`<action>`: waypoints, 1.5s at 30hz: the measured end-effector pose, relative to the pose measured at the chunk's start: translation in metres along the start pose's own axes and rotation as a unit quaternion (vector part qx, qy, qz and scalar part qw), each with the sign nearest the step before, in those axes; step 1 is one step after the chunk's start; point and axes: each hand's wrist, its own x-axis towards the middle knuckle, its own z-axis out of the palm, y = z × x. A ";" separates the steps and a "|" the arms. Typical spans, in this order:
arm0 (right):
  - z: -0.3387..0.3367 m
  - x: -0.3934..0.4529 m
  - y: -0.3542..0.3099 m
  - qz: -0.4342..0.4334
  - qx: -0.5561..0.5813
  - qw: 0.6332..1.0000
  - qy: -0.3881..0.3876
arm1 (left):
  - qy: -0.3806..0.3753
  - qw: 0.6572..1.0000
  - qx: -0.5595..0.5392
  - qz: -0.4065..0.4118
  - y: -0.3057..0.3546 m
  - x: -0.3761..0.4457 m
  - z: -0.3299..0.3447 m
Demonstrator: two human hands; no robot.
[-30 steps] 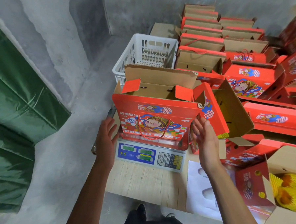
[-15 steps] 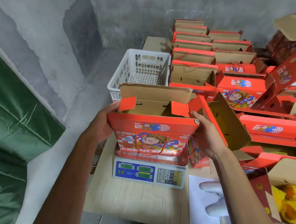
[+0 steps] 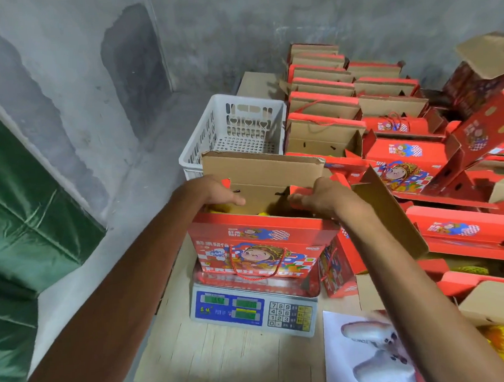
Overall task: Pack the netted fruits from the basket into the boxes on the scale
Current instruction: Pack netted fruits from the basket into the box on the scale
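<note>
Head view: the red box [image 3: 262, 245] stands on the scale [image 3: 252, 307] at the far edge of the wooden board [image 3: 224, 358], long axis running left to right. The left hand [image 3: 216, 192] presses the left side flap inward with fairly straight fingers; the right hand [image 3: 321, 196] does likewise on the right flap (yellow netted fruit [image 3: 262, 212] shows between them). Both hands lie equally near. The white basket [image 3: 236, 133] sits just behind the box, apparently empty.

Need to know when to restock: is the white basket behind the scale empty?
Empty as far as shown: the white basket shows bare perforated floor; its near part is hidden behind the box flap.
</note>
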 end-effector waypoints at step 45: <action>0.096 -0.013 0.104 -0.008 0.615 0.788 -0.043 | 0.001 0.769 -0.626 0.128 -0.118 0.021 0.087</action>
